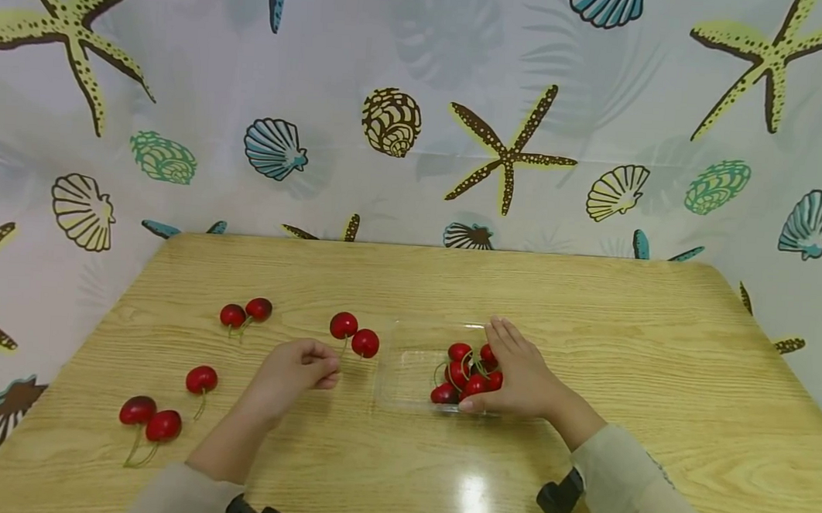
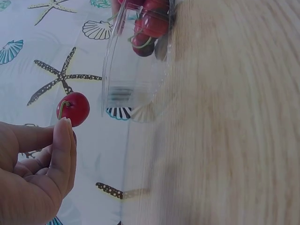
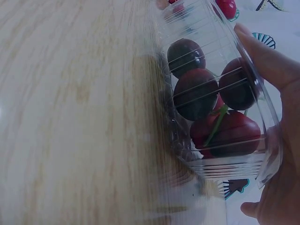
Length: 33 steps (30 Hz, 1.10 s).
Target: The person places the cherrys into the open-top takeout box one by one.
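We're looking down on a wooden table [image 1: 656, 362] with a seashell-and-starfish backdrop [image 1: 417, 133] behind it. Our right hand [image 1: 519, 374] lies against the right end of a clear plastic tray [image 1: 405, 368], fingers straight along its side and the thumb curled round the near corner, so it grips the tray. Inside that end sits a heap of red cherries [image 1: 467, 374], pressed together right beside the palm. From the right wrist we see those cherries [image 3: 206, 101] through the ribbed tray wall [image 3: 225, 159], dark and stacked, with a green stem crossing the lowest one and our fingers [image 3: 272, 65] on the far side of the wall.

Our left hand [image 1: 293, 370] rests on the table just left of the tray, fingers loosely curled. A pair of cherries [image 1: 354, 335] lies just beyond its fingertips; the stem runs down toward them, but we cannot tell whether the hand has hold of it. From the left wrist, one cherry [image 2: 74, 108] shows just past the fingertip [image 2: 63, 129], with the tray [image 2: 129, 70] beyond.

Further left on the table: another pair of cherries [image 1: 245, 313], a single cherry [image 1: 201, 380], and a third pair [image 1: 150, 419] near the left edge, well apart from the tray.
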Tool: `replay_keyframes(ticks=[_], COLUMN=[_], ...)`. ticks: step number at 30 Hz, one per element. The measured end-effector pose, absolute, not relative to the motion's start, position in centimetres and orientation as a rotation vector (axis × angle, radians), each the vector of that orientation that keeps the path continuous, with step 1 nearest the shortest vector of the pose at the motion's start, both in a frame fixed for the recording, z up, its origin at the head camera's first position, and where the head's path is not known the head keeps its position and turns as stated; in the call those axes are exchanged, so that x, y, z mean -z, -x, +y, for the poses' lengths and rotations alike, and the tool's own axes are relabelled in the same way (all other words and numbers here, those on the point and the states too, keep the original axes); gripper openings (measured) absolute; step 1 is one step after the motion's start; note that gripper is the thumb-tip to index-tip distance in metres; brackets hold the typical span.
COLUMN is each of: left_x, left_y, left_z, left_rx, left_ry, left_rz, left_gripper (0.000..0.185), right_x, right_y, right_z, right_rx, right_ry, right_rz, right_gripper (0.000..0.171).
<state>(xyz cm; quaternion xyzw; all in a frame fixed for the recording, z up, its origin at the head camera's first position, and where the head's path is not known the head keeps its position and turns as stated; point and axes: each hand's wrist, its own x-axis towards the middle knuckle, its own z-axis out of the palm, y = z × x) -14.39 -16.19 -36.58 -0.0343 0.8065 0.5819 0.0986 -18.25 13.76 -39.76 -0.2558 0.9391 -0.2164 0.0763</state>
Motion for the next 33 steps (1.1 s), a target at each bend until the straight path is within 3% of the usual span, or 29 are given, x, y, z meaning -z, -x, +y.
replay_keyframes(ticks=[33], left_x=[37.0], left_y=[15.7], left_z=[-11.6], left_rx=[-1.665], left_ry=[0.107], left_rz=[2.33], left_gripper=[0.012], right_x=[39.7], right_y=[18.3], right_z=[13.7], right_rx=[0.639], right_ry=[0.763], right_rz=[2.81], right_gripper=[0.112])
